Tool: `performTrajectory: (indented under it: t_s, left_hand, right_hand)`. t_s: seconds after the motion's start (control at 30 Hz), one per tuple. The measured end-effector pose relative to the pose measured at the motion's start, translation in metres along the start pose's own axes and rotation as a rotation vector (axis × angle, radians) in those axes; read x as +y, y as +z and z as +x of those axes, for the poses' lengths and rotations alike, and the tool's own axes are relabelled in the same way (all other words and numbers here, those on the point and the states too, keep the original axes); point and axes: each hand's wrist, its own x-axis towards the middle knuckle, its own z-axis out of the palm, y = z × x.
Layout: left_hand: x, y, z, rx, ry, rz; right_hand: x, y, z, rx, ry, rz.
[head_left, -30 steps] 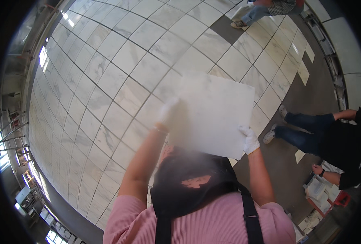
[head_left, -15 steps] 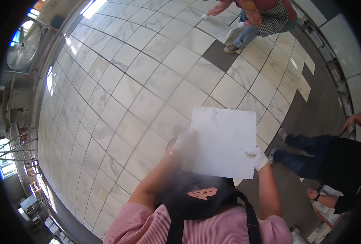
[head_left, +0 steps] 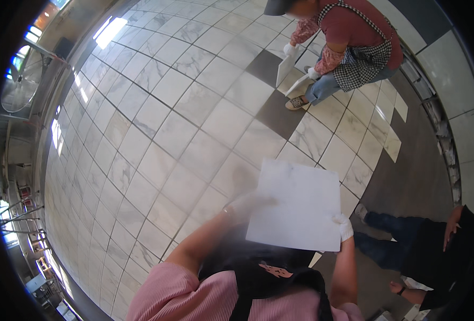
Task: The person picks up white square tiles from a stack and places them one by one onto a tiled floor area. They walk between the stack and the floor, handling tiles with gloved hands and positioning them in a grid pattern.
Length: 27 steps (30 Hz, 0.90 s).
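In front of me is a square white marble tile (head_left: 298, 214), its face turned up toward me. My right hand (head_left: 345, 227), in a white glove, grips the tile's right edge with the thumb on top. My left hand (head_left: 247, 207), also white-gloved, is by the tile's left edge; motion smears its fingers, so I cannot make out whether they are closed. A grey shadow lies on the tile beside that hand. Under the tile hangs my black apron (head_left: 237, 257).
Rows of pale veined tiles (head_left: 194, 123) cover the floor, with dark gaps (head_left: 282, 115) among them. A crouching co-worker (head_left: 354, 43) in a checked apron holds two tiles (head_left: 286, 67). Another person (head_left: 432, 243) in dark clothes stands at right. A large fan (head_left: 20, 83) stands far left.
The tile in my hands has shifted slightly down and right in view. The co-worker has raised a tile off the floor, exposing a second dark gap. The person at right has moved an arm.
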Motion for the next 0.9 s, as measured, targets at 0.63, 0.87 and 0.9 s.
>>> performTrajectory:
  t_s: [0.63, 0.87, 0.9]
  left_hand:
    - [0.14, 0.007, 0.145, 0.204, 0.108, 0.42]
    - [0.116, 0.017, 0.231, 0.435, 0.12, -0.15]
    - [0.111, 0.015, 0.243, 0.426, 0.047, -0.331]
  right_hand:
    - [-0.032, 0.139, 0.137, 0.053, -0.143, 0.498]
    - [-0.136, 0.143, 0.204, 0.19, 0.099, 0.274]
    - [-0.149, 0.145, 0.216, 0.209, 0.08, 0.236]
